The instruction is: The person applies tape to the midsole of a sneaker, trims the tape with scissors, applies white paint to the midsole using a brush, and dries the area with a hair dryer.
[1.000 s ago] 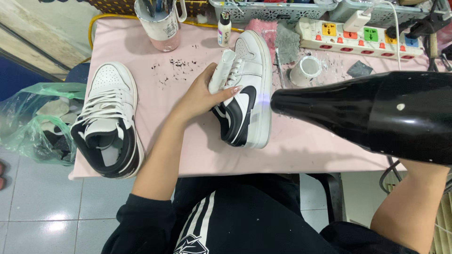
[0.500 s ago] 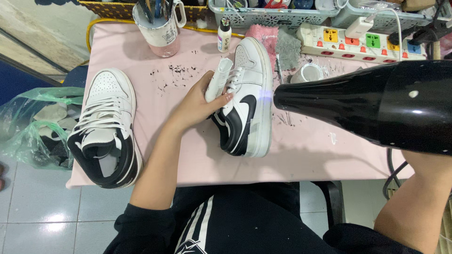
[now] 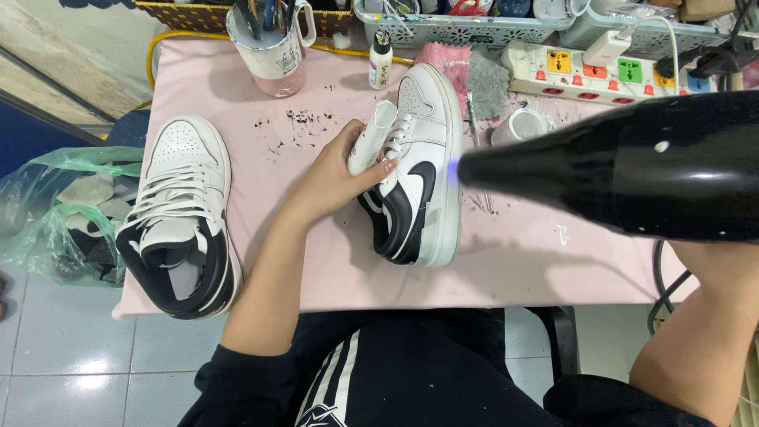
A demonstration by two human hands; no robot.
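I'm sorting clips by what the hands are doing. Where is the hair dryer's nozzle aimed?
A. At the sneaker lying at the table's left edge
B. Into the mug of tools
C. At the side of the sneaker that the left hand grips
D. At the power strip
C: the black hair dryer has its nozzle close beside the sneaker that the left hand grips.

the dryer is glossy black plastic, the shoe smooth white and black leather with cloth laces, the table under matt pink cloth.
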